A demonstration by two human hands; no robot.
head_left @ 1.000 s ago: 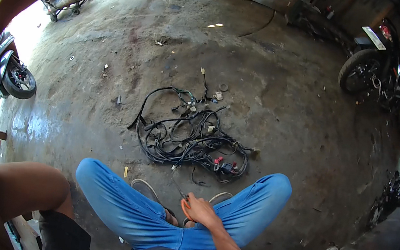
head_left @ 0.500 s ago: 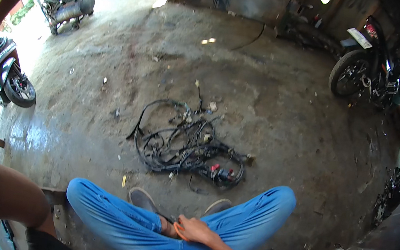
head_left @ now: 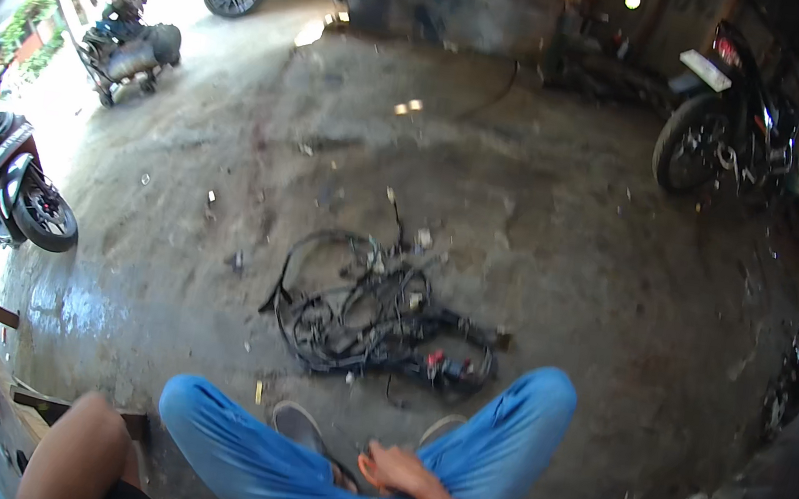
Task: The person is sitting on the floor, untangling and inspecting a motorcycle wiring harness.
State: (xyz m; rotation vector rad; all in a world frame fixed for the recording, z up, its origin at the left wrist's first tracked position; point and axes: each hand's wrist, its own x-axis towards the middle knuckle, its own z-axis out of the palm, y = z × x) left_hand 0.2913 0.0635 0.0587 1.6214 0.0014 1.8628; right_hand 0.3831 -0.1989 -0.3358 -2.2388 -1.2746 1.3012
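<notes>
The right hand [head_left: 399,471] is curled around an orange-handled tool [head_left: 366,468], near the lap. The left hand is outside the view; I cannot tell its state. Black cables [head_left: 373,337] lie farther, beyond the shoes [head_left: 298,425].

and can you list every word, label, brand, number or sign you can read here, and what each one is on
None can be read.
White plate on the motorcycle at right: too small and blurred.
Pale strip on the motorcycle at left: too blurred.
Wire bundle: no legible lettering.
</notes>
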